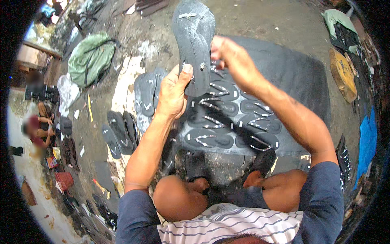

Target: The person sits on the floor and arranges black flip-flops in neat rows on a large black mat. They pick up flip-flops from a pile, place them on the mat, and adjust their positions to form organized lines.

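Green bag [91, 59] on floor [260, 20], left; white plastic [67, 92] beside it; blue sheet [367, 138] far right.

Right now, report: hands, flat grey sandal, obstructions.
Left hand gripping flat grey sandal. Right hand at its right edge, contact unclear. Black shiny-strapped sandals below on dark sheet; none blocking.

Holding a grey sandal [195, 40] aloft in the left hand [174, 91], gripped near its lower end; with the right hand [230, 59] curled at its right edge, hard to tell whether touching; sitting knees bent before a dark mat [294, 81] bearing rows of strapped sandals [227, 108]; near a green bag [91, 60] at left, a blue sheet [367, 138] at far right.
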Action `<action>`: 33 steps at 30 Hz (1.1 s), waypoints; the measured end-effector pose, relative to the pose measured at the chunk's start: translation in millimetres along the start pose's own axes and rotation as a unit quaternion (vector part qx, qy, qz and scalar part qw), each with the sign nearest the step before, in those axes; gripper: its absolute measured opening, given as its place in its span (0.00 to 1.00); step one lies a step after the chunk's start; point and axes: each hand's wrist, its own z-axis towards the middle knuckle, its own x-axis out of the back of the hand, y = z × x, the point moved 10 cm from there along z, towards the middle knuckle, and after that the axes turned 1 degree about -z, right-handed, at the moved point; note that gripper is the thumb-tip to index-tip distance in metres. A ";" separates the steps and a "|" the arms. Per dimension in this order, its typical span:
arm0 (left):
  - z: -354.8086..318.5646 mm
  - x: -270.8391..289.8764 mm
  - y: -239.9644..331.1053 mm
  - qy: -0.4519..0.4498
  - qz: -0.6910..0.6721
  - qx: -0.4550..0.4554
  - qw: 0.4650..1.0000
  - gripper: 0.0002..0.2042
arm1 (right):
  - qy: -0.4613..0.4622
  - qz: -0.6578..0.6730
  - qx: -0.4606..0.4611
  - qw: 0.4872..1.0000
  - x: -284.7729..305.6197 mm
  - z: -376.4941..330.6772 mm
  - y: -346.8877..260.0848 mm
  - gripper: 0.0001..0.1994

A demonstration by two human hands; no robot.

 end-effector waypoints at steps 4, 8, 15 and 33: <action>28.0 -72.3 4.1 -0.013 0.043 0.001 0.999 0.18 | 0.102 -0.166 0.077 0.978 39.6 -27.4 -30.4 0.21; 52.1 -91.1 -31.8 -0.030 0.088 0.033 0.995 0.18 | 0.105 -0.057 0.020 0.993 79.2 -32.8 5.7 0.20; 74.6 -102.1 -137.2 -0.066 -0.007 0.331 0.941 0.20 | 0.203 0.023 0.050 0.978 258.0 -82.3 47.0 0.31; 194.3 -6.9 -340.0 0.112 0.468 0.198 0.854 0.13 | 0.306 -0.109 -0.198 0.925 417.4 -161.9 296.1 0.20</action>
